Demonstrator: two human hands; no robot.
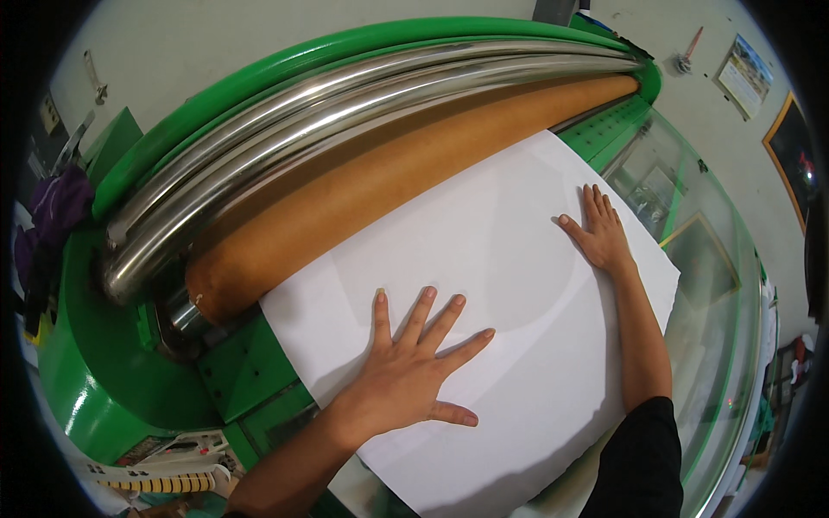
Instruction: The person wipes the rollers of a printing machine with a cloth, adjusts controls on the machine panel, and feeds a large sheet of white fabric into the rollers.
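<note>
A large white sheet (466, 250) lies over the bed of a green roller machine, its far edge against a long brown roller (389, 181). Toward the near left of the sheet, my left hand (410, 371) presses flat with the fingers spread wide. My right hand (598, 229) rests on the sheet near its right edge, fingers stretched out and thumb apart. Neither hand grips anything. Whether the sheet's far edge passes under the roller cannot be made out.
Two shiny metal rollers (345, 95) run behind the brown one, below a curved green frame (294, 65). A glass-topped surface (704, 345) extends on the right. Purple cloth (60, 203) hangs at the far left. A calendar (744, 76) and a framed board (790, 155) are on the wall.
</note>
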